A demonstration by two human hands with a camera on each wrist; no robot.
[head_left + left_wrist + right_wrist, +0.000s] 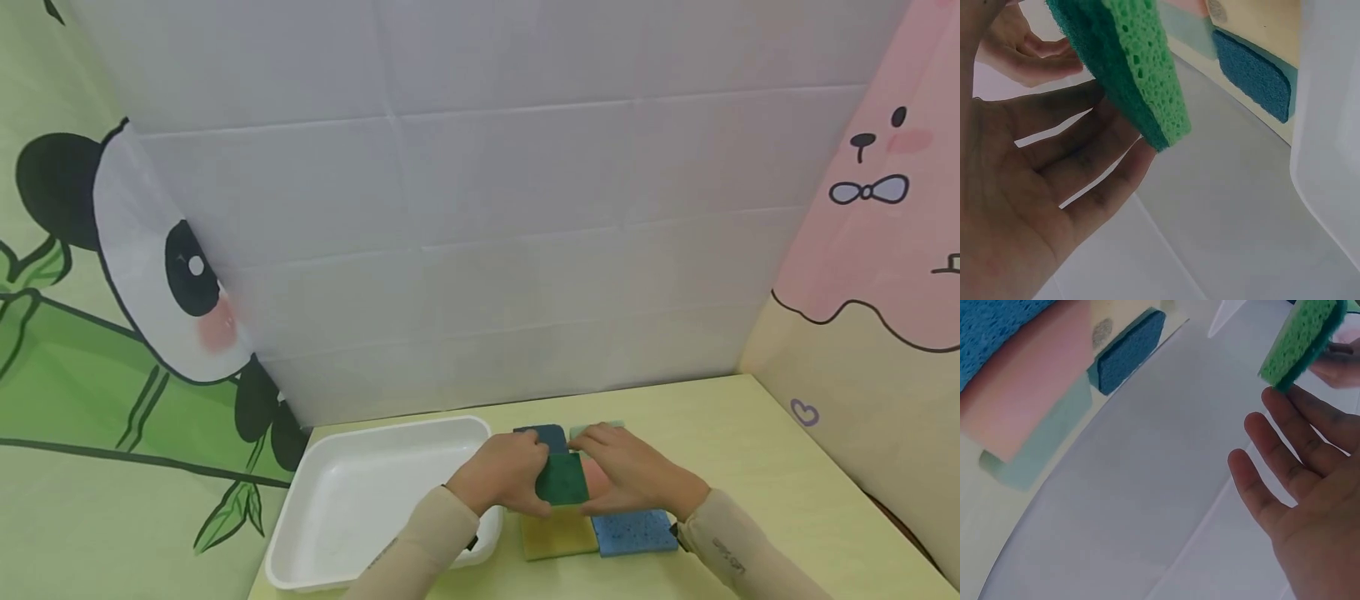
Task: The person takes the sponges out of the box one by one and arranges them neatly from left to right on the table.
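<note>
A green sponge [562, 479] with a dark scouring side and a lighter porous side [1150, 62] is raised between both hands. My left hand [504, 471] holds it at the left edge, fingertips against the dark side in the left wrist view. At the right edge, my right hand [630, 473] grips it between thumb and fingers; its fingertips meet the sponge's end in the right wrist view. Below and behind lie a pink sponge [596, 477], partly covered by the right hand, a yellow sponge [558, 535] and a speckled blue sponge [633, 532].
Farther back lie a dark blue sponge [552, 436] and a pale green sponge [617, 424]. A large white tray [300, 500] stands on the left of the pale yellow table [765, 483]. White sheeting [510, 275] hangs behind the table, with printed cartoon sheets at both sides.
</note>
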